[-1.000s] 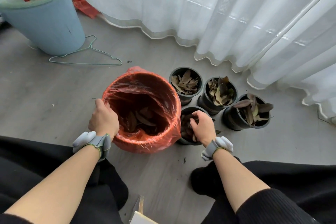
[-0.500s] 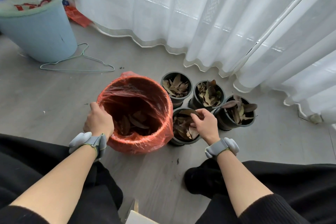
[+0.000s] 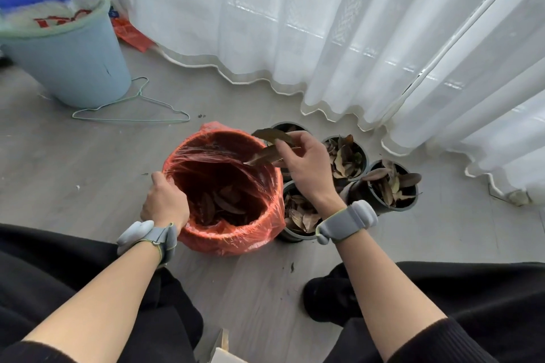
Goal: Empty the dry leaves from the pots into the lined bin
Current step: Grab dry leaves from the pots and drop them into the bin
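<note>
Right hand (image 3: 306, 165): pinching two dry leaves (image 3: 265, 155) between thumb and fingertips, other fingers curling loosely; hovering over the far-right rim of the lined bin (image 3: 230, 242).
Pinched leaves: sticking out leftward from the fingertips, one above the other, tips reaching over the bin's opening.
Left hand (image 3: 165, 203): gripping the bin's near-left rim, fingers curling over the liner's edge.
Bin: standing upright on the grey floor (image 3: 73, 171) between the knees, orange-red liner folding over the rim, holding a few brown leaves (image 3: 221, 203) at the bottom.
Nearest pot (image 3: 298, 215): sitting against the bin's right side, directly below the right wrist, holding a layer of dry leaves.
Middle pot (image 3: 346, 156) and right pot (image 3: 392, 186): standing just beyond the right hand, both holding leaves.
Far pot (image 3: 284, 127): hiding mostly behind the right hand and the pinched leaves; contents too covered to tell.
Surroundings: pale blue bucket (image 3: 73, 62) and green wire hanger (image 3: 132, 112) lying well apart on the left; white curtain (image 3: 324, 23) hanging behind the pots.
</note>
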### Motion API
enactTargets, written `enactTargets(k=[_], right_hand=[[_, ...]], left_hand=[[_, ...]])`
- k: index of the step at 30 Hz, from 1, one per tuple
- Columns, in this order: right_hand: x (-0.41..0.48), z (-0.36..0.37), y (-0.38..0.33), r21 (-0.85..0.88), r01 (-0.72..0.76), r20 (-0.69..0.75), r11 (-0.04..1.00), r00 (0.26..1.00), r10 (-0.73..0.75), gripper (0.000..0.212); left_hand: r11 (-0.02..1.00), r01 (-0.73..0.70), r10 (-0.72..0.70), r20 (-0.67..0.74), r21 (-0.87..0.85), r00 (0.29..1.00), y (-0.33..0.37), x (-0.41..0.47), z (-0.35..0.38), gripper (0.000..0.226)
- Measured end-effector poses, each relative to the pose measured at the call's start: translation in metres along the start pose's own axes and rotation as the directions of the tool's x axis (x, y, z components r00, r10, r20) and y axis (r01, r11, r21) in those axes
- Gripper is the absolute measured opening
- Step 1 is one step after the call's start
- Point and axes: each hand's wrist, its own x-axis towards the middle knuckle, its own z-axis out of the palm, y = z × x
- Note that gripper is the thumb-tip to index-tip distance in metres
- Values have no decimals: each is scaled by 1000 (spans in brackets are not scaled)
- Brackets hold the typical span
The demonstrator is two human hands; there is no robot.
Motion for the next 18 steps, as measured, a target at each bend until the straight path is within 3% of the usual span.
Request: enactTargets(k=[5,7,10,12,14,16,18], right_hand=[[-4,20,4,-167,59,198,984,980,-26,30],[1,11,18,-213,39,160,976,987,-5,30],[7,-19,51,-382,-41,-19,923,999,37,20],[8,-39,79,-554,-148,-61,819,989,138,22],[3,-48,106,-703,-244,2,668,939,345,40],[-4,-46,126,-821,-207,100,532,865,491,59],[-11,-38,140,-886,-115,151,449,845,514,66]], left_hand=[[1000,-10,10,-18,2,1000,-1,3,0,18],[1000,-4,4,-16,6,1000,-1,3,1,18],[1000,4,-4,-7,5,1000,-1,2,1,18],[1000,15,-15,1,2,1000,-1,3,0,18],[1000,20,-20,1,-3,1000,-1,3,0,19],[1000,17,-17,0,-5,1000,0,2,0,20],[1000,14,-14,-7,-6,1000,2,2,1,19]])
